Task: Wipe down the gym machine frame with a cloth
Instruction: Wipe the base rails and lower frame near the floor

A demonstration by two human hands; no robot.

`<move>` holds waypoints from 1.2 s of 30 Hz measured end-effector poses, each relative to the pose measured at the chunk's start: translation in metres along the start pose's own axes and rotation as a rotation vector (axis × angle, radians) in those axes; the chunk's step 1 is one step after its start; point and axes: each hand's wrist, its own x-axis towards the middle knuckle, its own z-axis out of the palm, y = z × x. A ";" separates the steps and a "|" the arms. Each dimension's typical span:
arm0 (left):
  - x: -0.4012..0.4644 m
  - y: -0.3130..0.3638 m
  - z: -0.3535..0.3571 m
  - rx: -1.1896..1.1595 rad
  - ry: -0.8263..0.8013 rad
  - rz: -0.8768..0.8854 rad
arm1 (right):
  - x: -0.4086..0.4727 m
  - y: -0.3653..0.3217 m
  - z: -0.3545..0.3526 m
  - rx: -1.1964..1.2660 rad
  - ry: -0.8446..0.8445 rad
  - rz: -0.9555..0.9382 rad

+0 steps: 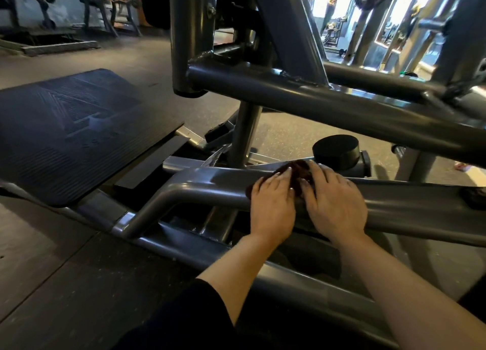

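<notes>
Machine frame [210,189]: glossy dark grey tubing with pale highlights. Cloth [298,175]: dark reddish-brown. Footplate [65,136]: black with a blue sheen, ribbed in fine parallel lines and nested angular shapes. Round stopper [335,150]: matt black. Floor [284,136]: grey, finely speckled. Sleeve [184,320]: black.

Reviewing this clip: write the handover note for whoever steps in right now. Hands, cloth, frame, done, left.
Left hand: flat, fingers pressing the dark cloth onto the grey frame tube.
Right hand: also flat on the cloth, beside the left.
Cloth sits bunched between both hands, on top of the tube, near the black rubber stop.
Done: cannot tell how far.
Left: probably the remaining tube and the upper bars.
</notes>
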 end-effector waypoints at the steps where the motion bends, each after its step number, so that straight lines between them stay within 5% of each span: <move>1: 0.001 -0.004 -0.007 -0.183 -0.050 -0.058 | 0.001 -0.002 0.000 0.107 0.026 0.014; 3: -0.003 -0.014 -0.024 -0.569 -0.051 -0.203 | 0.000 -0.019 0.000 0.235 0.029 -0.044; 5: -0.012 -0.029 -0.040 -0.672 0.193 -0.324 | -0.003 -0.048 0.009 0.131 -0.118 -0.212; 7: -0.026 -0.038 -0.046 -0.557 0.339 -0.387 | -0.006 -0.068 0.022 0.008 -0.252 -0.257; 10: -0.040 -0.037 -0.035 -0.306 0.230 -0.265 | -0.001 -0.062 0.023 -0.017 -0.206 -0.260; 17: -0.037 0.016 0.030 0.054 -0.003 0.116 | -0.052 0.095 -0.040 -0.204 -0.126 -0.252; 23: -0.036 0.030 0.057 0.153 -0.004 0.084 | -0.100 0.179 -0.079 -0.267 -0.163 -0.192; 30: -0.035 0.028 0.045 0.037 -0.082 0.093 | -0.091 0.104 -0.041 -0.166 -0.173 -0.268; 33: -0.047 0.016 0.023 -0.258 0.011 0.051 | -0.066 0.047 -0.027 -0.081 -0.207 -0.335; 36: -0.058 -0.007 0.004 -0.191 0.080 0.085 | -0.045 0.008 -0.013 -0.027 -0.213 -0.384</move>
